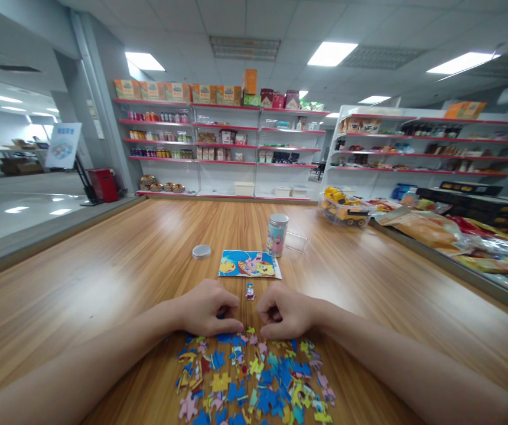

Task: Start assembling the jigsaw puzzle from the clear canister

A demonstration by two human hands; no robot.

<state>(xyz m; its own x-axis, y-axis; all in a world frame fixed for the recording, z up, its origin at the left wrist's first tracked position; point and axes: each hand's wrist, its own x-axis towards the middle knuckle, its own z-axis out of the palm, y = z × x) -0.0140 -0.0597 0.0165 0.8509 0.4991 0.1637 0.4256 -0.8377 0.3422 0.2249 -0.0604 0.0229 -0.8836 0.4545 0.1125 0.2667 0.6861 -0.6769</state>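
Observation:
My left hand [212, 308] rests on the table in a loose fist, its thumb pointing toward the middle. Facing it across a small gap is my right hand [286, 310], curled the same way. No object shows in either. Loose jigsaw pieces [254, 378] in blue, yellow, pink and teal spread between my forearms and touch the near side of both hands. Just beyond the gap between the hands lies a small figure piece [250, 291]. Behind it is a picture card [249, 264] with colourful cartoon characters, lying flat.
A cartoon-printed tin [277, 235] stands upright at the card's far right corner, beside a thin clear frame [296, 242]. A round metal lid [201, 251] lies to the left. Farther right are a clear bin of yellow toy vehicles [345, 208] and packaged goods [431, 230]. Stocked shelves [225, 127] stand behind.

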